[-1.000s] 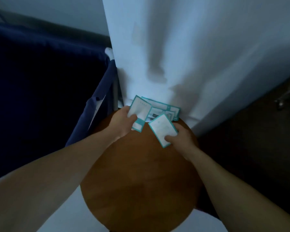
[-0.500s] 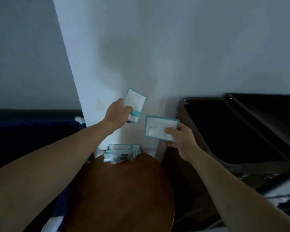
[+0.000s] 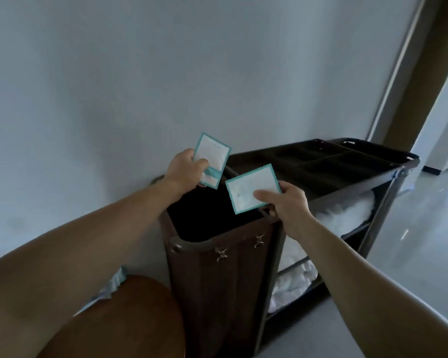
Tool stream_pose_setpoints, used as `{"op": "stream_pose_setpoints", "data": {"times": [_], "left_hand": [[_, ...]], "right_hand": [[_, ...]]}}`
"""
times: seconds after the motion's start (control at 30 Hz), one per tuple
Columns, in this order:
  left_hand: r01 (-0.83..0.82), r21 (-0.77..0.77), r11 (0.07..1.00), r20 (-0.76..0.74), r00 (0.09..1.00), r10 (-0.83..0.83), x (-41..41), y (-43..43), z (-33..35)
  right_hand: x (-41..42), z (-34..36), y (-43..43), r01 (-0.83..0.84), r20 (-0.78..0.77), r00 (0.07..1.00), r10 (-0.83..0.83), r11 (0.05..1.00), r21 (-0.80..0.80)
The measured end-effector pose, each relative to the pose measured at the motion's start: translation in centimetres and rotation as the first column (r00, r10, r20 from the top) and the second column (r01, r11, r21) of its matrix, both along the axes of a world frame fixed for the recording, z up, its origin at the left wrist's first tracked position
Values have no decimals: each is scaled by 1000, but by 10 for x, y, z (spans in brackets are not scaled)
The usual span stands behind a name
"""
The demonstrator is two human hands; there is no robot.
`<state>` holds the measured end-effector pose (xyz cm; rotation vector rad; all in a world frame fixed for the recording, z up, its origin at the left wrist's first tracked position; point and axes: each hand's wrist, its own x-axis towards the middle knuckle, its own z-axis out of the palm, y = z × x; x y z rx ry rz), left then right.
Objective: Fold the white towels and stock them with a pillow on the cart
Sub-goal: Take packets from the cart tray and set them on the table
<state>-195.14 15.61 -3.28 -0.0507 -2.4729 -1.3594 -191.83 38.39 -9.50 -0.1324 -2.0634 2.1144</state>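
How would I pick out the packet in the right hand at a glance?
Find the dark cart against the wall, then the brown bag at its near end. Over the bag's open mouth, the right hand pinches a white packet with teal edges. It lies wide, while the other packet in the left hand stands tall.

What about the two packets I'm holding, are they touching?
Apart. The head view shows a dark gap, the brown laundry bag behind, between the upright packet in the left hand and the tilted packet in the right hand.
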Motion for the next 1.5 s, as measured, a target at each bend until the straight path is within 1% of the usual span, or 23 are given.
{"op": "stream_pose_setpoints", "data": {"times": [0.13,0.23,0.3,0.37,0.47,0.6,0.67,0.8,0.87,0.93,1.03,1.13,1.2,1.3,1.4,1.5], "left_hand": [[85,24,996,-21,996,-84,-10,117,-1],[184,52,982,-19,983,-183,-14,193,-6],[228,50,972,-12,974,-227,-18,234,-7],[256,58,965,2,966,-257,-24,271,-6],[319,86,944,21,947,-322,-36,317,-7],[373,57,926,41,926,-375,-65,363,-7],[377,57,924,45,924,-380,-85,382,-7],[390,104,915,50,917,-396,-141,414,-16],[377,117,919,65,920,-386,-176,426,-20],[360,141,922,101,921,-376,-214,434,-23],[332,186,925,143,922,-360,-266,438,-24],[274,254,928,136,939,-315,-311,433,-22],[213,266,940,140,956,-257,-336,425,-20],[104,220,970,162,977,-141,-367,408,-25],[-15,179,984,176,984,-17,-396,389,-33],[-151,198,968,183,976,115,-416,373,-43]], "right_hand": [[15,8,105,124,0,992,-125,983,-132],[23,9,173,148,34,989,-144,967,-206],[28,7,211,140,45,990,-134,966,-218],[31,4,244,125,21,992,-123,971,-202],[28,-1,283,163,11,986,-163,976,-145],[11,-8,319,271,9,962,-271,962,-20],[-6,-9,338,335,0,942,-335,942,14],[-64,-4,375,415,-12,910,-415,910,10],[-100,-3,392,418,3,909,-418,908,18],[-139,-4,408,417,58,907,-417,909,17],[-196,-3,426,366,145,920,-364,931,16],[-252,-2,429,270,124,952,-280,959,89],[-285,-6,425,198,126,969,-214,972,126],[-338,-12,414,96,126,984,-124,974,206],[-400,-15,402,19,115,992,-42,980,197],[-460,-19,383,-79,137,989,52,976,205]]}}
